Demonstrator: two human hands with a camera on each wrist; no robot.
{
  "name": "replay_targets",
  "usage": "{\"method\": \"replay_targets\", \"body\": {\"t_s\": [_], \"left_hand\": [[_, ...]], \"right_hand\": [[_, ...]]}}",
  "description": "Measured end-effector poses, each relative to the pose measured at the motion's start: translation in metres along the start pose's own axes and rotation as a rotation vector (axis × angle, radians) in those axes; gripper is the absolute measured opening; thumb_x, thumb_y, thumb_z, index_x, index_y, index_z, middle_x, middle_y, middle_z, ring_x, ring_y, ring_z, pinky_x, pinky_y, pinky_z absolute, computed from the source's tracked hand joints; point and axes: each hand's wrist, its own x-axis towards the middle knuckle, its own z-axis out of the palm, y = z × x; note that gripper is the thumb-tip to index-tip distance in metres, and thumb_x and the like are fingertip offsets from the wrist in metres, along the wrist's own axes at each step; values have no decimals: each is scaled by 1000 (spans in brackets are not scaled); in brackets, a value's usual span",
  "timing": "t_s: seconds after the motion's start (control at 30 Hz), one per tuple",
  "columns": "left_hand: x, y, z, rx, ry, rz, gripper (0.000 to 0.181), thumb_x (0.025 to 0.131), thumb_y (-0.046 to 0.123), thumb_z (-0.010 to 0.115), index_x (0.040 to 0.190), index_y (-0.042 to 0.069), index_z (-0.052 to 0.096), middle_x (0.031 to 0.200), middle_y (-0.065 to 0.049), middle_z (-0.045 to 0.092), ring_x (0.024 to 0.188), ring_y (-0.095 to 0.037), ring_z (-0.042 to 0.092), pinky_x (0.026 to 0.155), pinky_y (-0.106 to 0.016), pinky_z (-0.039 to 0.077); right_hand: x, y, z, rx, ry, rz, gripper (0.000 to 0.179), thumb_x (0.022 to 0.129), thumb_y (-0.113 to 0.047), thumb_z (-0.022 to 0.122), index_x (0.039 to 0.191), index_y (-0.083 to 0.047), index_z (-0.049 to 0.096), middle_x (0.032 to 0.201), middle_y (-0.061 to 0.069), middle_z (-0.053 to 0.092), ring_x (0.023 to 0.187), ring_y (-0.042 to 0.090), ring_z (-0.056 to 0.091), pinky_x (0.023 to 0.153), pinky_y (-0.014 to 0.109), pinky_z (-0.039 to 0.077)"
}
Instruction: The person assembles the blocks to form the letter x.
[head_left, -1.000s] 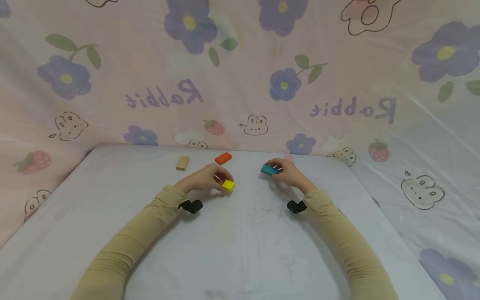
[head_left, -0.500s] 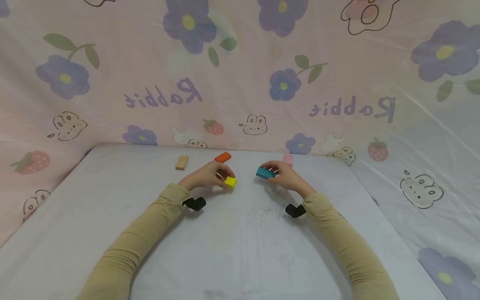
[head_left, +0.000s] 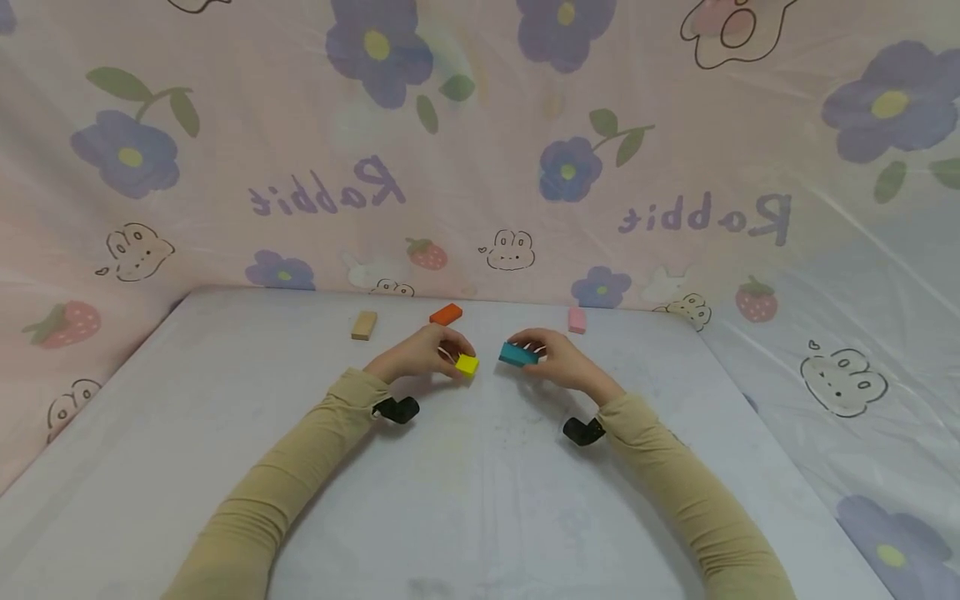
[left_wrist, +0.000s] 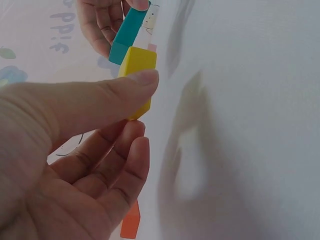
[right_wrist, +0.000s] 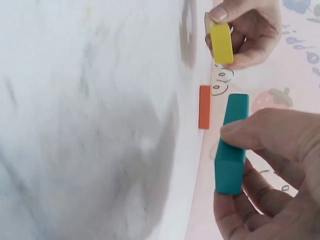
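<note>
In the head view my left hand (head_left: 417, 353) pinches a yellow block (head_left: 467, 365) between thumb and fingers, above the white table. Facing it, my right hand (head_left: 564, 358) grips a longer teal block (head_left: 517, 354) the same way. A narrow gap separates the two blocks near the middle. In the left wrist view the thumb lies along the yellow block (left_wrist: 138, 62), and the teal block (left_wrist: 129, 32) shows just beyond it. The right wrist view has the thumb pressed on the teal block (right_wrist: 232, 155), with fingers under its lower end.
Along the table's far side lie a plain wooden block (head_left: 364, 325), an orange block (head_left: 446, 314) and a pink block (head_left: 576, 320). Behind them rises a curtain (head_left: 465, 167) printed with flowers and rabbits. The white table (head_left: 465, 517) stretches toward the person.
My right hand has brought the teal block left and nearer the person, uncovering the pink block. My left hand has shifted slightly right with the yellow block, so the gap between them has narrowed.
</note>
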Motion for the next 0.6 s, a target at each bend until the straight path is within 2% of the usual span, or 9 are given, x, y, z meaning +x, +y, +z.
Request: {"method": "replay_targets", "body": {"t_s": [0.2,0.4,0.6], "left_hand": [[3,-1,4,-3,3,-22,35,73,0,81,106,6,70,103,-3,66,89,-21,58,81,-28,51],[5,-3,7,9,2,-15,36,73,1,82,107,6,70,103,-3,66,88,-20,58,80,-28,51],[6,-4,8,19,0,-11,36,73,1,81,107,5,70,103,-2,67,87,-19,58,79,-27,51]], "right_hand": [[-2,-6,6,10,-18,-16,43,82,1,69,125,-2,59,121,11,61,103,26,55,93,42,45],[-3,-7,10,29,-28,-37,44,82,3,68,125,0,58,122,14,60,104,28,55,94,44,44],[-3,-6,14,28,-43,-16,45,82,3,69,125,-2,59,122,11,60,104,26,55,94,42,45]]}}
